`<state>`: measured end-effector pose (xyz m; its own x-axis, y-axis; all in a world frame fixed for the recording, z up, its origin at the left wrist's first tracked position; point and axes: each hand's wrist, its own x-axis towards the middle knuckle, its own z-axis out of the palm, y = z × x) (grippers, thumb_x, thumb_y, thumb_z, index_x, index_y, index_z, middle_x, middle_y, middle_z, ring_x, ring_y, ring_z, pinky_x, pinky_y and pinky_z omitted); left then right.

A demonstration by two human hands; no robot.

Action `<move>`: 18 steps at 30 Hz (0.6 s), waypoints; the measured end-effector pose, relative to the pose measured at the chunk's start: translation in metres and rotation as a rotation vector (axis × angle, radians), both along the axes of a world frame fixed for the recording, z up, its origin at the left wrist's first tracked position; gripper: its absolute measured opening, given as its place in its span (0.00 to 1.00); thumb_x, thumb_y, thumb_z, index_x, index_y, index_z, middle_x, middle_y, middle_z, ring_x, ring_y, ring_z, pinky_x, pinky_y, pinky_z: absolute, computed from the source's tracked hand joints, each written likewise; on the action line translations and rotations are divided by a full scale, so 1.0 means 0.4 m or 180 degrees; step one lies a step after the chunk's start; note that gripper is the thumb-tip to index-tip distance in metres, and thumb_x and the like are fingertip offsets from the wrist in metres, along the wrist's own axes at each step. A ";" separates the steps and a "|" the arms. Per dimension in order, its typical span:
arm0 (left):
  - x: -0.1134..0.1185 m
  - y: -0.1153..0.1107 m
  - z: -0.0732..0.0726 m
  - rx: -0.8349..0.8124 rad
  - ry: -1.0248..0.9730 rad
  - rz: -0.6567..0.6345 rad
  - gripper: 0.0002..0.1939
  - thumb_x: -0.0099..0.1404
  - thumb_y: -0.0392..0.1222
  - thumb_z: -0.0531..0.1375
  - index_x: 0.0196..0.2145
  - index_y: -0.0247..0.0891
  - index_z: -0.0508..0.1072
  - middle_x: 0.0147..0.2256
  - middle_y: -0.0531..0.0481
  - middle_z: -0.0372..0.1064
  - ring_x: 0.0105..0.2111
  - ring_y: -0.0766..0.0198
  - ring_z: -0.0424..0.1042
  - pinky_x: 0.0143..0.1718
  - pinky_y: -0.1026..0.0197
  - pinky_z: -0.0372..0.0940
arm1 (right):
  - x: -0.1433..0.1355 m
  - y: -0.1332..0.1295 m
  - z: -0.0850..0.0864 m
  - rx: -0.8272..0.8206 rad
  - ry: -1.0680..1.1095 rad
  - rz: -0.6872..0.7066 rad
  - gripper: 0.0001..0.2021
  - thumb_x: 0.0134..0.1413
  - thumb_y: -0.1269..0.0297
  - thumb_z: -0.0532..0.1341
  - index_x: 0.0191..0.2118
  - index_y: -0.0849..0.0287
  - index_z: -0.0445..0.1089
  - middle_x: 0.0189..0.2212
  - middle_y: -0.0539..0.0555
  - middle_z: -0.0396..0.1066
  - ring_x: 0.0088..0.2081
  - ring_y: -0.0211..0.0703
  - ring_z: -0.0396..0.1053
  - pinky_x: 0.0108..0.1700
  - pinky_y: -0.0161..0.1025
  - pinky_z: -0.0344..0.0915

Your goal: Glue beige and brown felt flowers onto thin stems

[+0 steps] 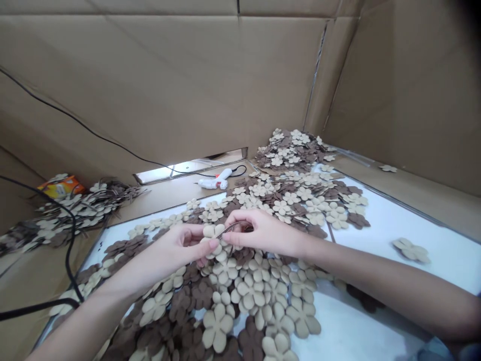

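My left hand (190, 244) pinches a beige flower cutout (214, 232) between thumb and fingers in the middle of the view. Close against it, my right hand (253, 231) has its thumb and forefinger closed on a thin dark brown strip (233, 225), whose end meets the flower. Whether the strip is fixed to the flower, I cannot tell. Below and around both hands lie heaped beige flower cutouts (251, 292) and dark brown flower cutouts (203, 293), overlapping one another.
A white glue gun (214, 181) lies behind my hands, its black cord (93, 131) running left. Cardboard walls (150, 85) enclose the white work surface (349, 326). More flowers are piled back right (293, 150) and at left (90, 205), beside an orange-yellow packet (62, 186).
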<state>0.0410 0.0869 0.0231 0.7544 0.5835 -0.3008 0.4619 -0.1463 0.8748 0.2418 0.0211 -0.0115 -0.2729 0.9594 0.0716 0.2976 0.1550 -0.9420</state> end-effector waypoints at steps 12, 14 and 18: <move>-0.005 0.004 -0.008 0.0074 0.0044 -0.0069 0.13 0.63 0.49 0.56 0.28 0.37 0.71 0.24 0.55 0.65 0.27 0.66 0.64 0.30 0.67 0.59 | -0.002 -0.003 0.004 0.0088 0.0006 -0.0135 0.09 0.51 0.59 0.60 0.34 0.59 0.67 0.26 0.48 0.67 0.27 0.35 0.62 0.28 0.31 0.58; -0.006 0.006 -0.011 0.0021 0.0032 0.0005 0.13 0.63 0.49 0.56 0.30 0.37 0.72 0.25 0.54 0.66 0.28 0.66 0.65 0.31 0.67 0.60 | -0.003 -0.004 0.005 0.0104 0.0002 -0.0148 0.09 0.51 0.59 0.60 0.34 0.59 0.67 0.25 0.48 0.67 0.27 0.35 0.62 0.28 0.31 0.58; -0.011 0.008 -0.018 0.0018 0.0030 0.0096 0.14 0.63 0.49 0.56 0.29 0.37 0.72 0.26 0.53 0.67 0.29 0.63 0.67 0.33 0.64 0.63 | -0.002 -0.006 0.004 0.0145 -0.0056 -0.0179 0.10 0.51 0.58 0.60 0.34 0.59 0.67 0.25 0.48 0.67 0.27 0.36 0.61 0.28 0.32 0.58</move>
<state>0.0366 0.0902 0.0159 0.7336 0.6076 -0.3045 0.4745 -0.1371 0.8695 0.2409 0.0188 -0.0099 -0.2202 0.9691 0.1111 0.3235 0.1800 -0.9289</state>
